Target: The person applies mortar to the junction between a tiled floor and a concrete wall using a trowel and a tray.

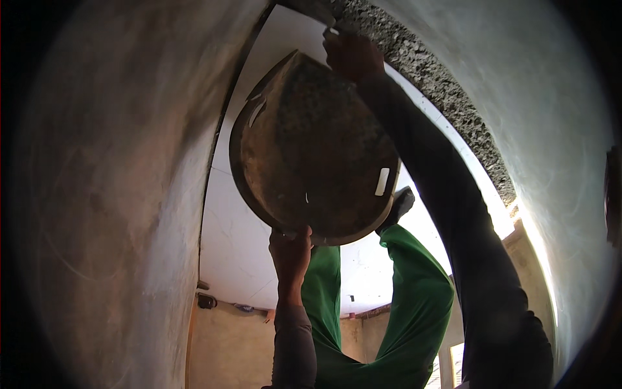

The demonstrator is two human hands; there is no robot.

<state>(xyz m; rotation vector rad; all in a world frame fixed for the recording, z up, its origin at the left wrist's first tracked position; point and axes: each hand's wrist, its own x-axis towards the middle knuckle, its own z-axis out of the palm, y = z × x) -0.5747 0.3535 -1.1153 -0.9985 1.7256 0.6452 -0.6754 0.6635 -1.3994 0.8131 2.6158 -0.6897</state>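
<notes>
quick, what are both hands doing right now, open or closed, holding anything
Left hand: closed on the rim of the round basin.
Right hand: looks closed; too dark to tell what it holds.

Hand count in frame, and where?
2: the left hand at the lower rim of the dark basin; the right hand above the basin in the picture, near the rough grey strip. No others show, though the picture's edges are black.
</notes>
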